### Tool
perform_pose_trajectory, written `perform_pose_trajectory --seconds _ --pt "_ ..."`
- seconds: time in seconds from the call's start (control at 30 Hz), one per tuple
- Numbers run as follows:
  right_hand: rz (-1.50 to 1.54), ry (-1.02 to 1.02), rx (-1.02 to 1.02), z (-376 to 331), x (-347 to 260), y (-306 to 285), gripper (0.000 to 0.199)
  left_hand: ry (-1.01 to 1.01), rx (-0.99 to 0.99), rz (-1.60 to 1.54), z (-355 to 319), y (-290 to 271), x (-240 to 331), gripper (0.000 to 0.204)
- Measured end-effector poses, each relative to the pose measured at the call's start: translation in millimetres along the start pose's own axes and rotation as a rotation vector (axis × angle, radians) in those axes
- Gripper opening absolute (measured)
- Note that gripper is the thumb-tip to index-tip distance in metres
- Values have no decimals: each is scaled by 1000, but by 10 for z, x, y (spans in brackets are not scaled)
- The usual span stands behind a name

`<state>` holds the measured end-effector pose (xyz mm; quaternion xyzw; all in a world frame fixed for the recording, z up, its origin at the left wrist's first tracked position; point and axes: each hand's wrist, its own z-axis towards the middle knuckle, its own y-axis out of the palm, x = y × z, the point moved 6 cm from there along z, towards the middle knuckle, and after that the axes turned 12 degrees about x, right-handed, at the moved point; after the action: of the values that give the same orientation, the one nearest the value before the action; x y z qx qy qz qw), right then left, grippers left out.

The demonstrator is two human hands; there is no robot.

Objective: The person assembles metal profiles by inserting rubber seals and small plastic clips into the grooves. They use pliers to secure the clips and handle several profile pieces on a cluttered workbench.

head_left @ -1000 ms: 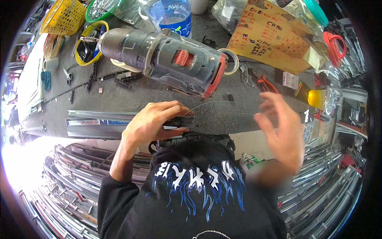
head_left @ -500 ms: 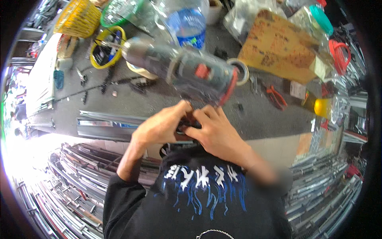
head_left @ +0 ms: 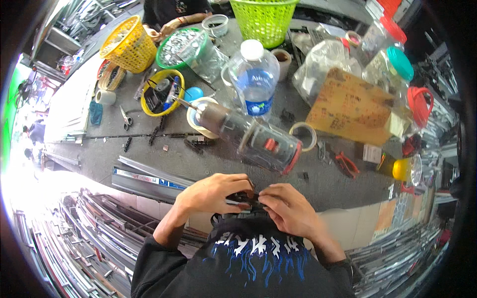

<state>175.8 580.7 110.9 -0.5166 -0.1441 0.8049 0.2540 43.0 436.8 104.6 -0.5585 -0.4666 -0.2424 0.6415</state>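
My left hand (head_left: 214, 192) is closed around a small dark piece (head_left: 243, 197), close in front of my body at the near table edge. The fingertips of my right hand (head_left: 290, 208) pinch the same piece from its right side. Its exact kind is mostly hidden by my fingers. Just beyond my hands is a grey and black power drill (head_left: 248, 136) with a red switch, its bit pointing far left. Left of my left hand, grey metal profiles (head_left: 144, 181) with a blue and white label lie along the table edge.
A water jug (head_left: 252, 82), a roll of tape (head_left: 304, 136) and a cardboard sheet (head_left: 350, 109) lie beyond the drill. Red-handled pliers (head_left: 346, 165) are at right. Scissors (head_left: 126, 118) and a yellow basket (head_left: 164, 111) of tools sit at left. A co-worker's hand (head_left: 173, 25) shows at the far side.
The view has tilted up, so the table things sit lower and the green basket and co-worker's hand come into sight. Both my hands stay together on the dark piece.
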Motion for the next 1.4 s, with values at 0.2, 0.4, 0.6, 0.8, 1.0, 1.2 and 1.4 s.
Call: perform_pose_trajectory --seconds 0.2,0.4,0.6,0.8,1.0,1.2,1.4 --pt "59 33 126 -64 -15 -55 49 192 139 23 -82 -23 136 34" --pt "179 89 265 -47 -60 -155 45 272 278 150 -119 -69 288 35" --pt "353 235 325 -34 -38 -264 33 328 400 136 -97 -149 330 37" --pt "340 244 341 -23 -110 -215 30 355 407 168 -109 -236 363 31" --pt "353 275 431 -53 -95 -137 37 368 430 162 -139 -287 414 32" --pt "583 344 453 -126 -33 -67 33 389 476 141 -154 -304 439 33" --pt "625 307 629 -145 -15 -37 22 428 463 144 -85 -300 507 33"
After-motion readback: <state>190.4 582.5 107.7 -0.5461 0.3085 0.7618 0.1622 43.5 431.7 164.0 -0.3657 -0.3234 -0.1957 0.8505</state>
